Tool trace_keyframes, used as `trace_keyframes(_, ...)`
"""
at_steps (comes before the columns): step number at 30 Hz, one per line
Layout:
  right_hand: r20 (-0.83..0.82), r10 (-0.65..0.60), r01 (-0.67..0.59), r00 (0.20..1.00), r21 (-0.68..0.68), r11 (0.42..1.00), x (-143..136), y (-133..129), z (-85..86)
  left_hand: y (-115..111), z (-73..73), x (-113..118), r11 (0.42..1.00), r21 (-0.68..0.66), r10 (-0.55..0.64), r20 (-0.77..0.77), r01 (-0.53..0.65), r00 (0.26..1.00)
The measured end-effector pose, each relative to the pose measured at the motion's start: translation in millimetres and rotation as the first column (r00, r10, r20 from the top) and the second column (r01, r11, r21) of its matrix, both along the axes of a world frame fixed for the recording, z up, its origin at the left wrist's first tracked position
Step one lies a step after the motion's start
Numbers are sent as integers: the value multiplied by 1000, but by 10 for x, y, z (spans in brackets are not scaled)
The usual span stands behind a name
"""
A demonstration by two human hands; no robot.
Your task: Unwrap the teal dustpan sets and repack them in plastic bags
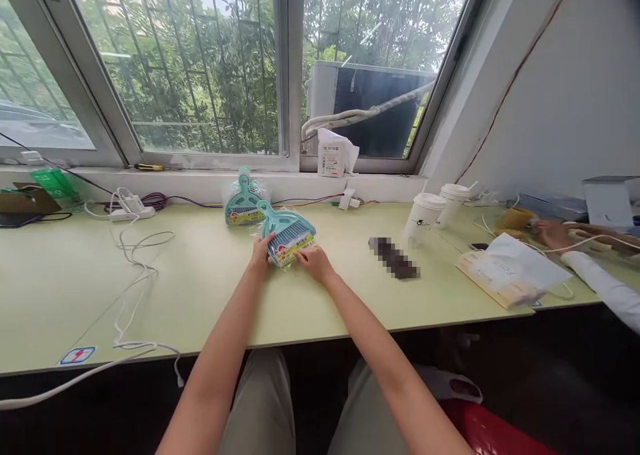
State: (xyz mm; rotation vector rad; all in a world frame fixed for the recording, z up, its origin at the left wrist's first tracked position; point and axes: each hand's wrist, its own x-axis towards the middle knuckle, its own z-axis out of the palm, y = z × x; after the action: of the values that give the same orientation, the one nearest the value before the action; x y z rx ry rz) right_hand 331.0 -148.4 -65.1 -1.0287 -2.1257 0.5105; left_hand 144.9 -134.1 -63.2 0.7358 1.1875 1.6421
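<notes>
A teal mini dustpan and brush set (287, 230), with grey-blue bristles and a yellow printed label, is tilted over the table in front of me. My left hand (259, 253) grips its left edge, the thumb lying on the front. At its lower right edge my right hand (316, 262) has its fingers closed, pinching the label or clear wrapper there; exactly what is between the fingertips is hidden. Just behind, a second dustpan and brush set (243, 203) in clear plastic leans upright against the wall under the window.
Two white lidded cups (424, 218) with straws stand right of a blurred dark object (394, 258). A paper bag (510, 271) lies farther right, near another person's hand (555, 233). White cables (145, 268) and a power strip (131, 208) occupy the left; a tissue pack (334, 155) sits on the sill.
</notes>
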Motion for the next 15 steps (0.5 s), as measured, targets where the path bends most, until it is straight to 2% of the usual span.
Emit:
trace_keyframes(3,-215,-61,8,975,-236,972,-42,38,-37,-63,14,-38,998,55,-38,5,38,999)
trace_keyframes(5,-381,-169,15,909,-375,927,-43,113,-40,-114,61,-61,988,105,-111,-29,113,993)
trace_keyframes(8,-593,-342,6,729,-494,869,3,233,-12,-171,152,-82,951,105,-278,-124,291,953)
trace_keyframes(11,-757,-367,-90,540,-486,869,95,306,23,-176,212,-77,900,65,-403,-244,430,882)
trace_keyframes(13,-767,-358,-140,532,-497,857,165,324,39,-150,220,-64,921,85,-340,-304,380,890)
trace_keyframes(15,-721,-352,-140,597,-525,840,228,329,53,-113,206,-76,967,86,-202,-321,241,925)
